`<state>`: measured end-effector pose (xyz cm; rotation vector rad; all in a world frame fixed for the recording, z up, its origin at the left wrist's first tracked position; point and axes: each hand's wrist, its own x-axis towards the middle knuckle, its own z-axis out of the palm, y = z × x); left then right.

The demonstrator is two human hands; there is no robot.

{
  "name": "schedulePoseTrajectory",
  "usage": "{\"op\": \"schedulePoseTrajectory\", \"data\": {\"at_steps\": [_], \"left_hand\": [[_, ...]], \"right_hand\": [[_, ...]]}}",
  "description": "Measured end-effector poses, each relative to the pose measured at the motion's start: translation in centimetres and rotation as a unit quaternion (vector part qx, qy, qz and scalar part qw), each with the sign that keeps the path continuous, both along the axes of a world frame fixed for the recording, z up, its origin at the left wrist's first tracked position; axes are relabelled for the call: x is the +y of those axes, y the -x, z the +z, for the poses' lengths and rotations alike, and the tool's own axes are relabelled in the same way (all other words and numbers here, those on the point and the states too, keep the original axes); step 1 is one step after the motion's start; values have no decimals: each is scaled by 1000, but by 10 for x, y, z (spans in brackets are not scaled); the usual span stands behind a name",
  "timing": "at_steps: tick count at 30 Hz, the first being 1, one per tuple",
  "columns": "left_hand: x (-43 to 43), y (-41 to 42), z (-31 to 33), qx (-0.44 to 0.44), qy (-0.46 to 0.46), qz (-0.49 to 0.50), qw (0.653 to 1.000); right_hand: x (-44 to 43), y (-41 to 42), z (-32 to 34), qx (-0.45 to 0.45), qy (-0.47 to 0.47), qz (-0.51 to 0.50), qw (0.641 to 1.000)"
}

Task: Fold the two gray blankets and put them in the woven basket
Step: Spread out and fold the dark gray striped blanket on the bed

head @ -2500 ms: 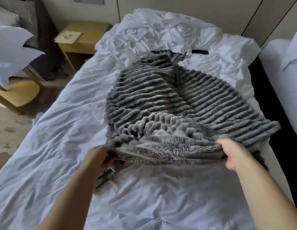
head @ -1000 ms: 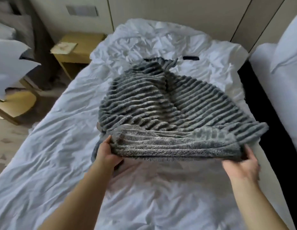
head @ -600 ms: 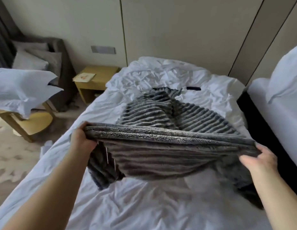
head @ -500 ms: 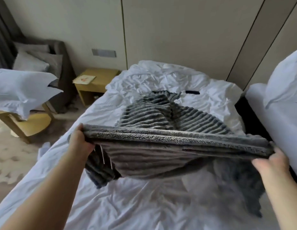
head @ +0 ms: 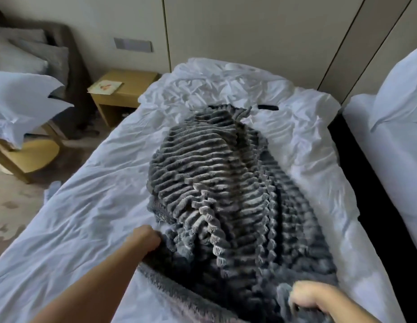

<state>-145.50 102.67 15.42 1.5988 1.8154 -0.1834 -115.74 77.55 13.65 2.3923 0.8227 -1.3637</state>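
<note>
1. Gripping the near left edge of the gray blanket [head: 226,194], the left hand [head: 144,238] has its fingers curled shut on the cloth, likely to square a corner.
2. Bunched lengthwise, the blanket lies on the white bed [head: 86,217].
3. Pinching the near right edge, the right hand [head: 317,297] steadies it; no basket shows.

The gray blanket [head: 226,194] I held stretched in the air half a second ago now lies bunched on the bed [head: 86,217]. My left hand [head: 145,238] and right hand [head: 317,297] are lower, gripping its near edge.
</note>
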Motion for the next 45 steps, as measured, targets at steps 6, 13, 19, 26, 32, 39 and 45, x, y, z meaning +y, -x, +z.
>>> {"op": "schedulePoseTrajectory", "data": {"at_steps": [6, 13, 19, 26, 32, 39, 45], "left_hand": [[45, -51, -11, -25, -169, -104, 980], [101, -125, -124, 88, -10, -179, 980], [111, -141, -245, 133, -17, -166, 977], [127, -163, -303, 91, -90, -175, 976], [122, -158, -279, 10, -102, -177, 979], [74, -115, -214, 36, -34, -281, 958], [-47, -42, -174, 101, 155, -395, 900]], "right_hand": [[94, -32, 5, -199, -232, -81, 949], [229, -58, -102, -154, -227, -31, 961], [282, -33, -237, -125, -235, -43, 963], [296, -33, -290, -223, -309, 4, 924], [298, -24, -266, -241, -253, 18, 937], [214, 18, -218, -130, -88, 156, 975], [56, 118, -187, 61, 27, 107, 992]]}}
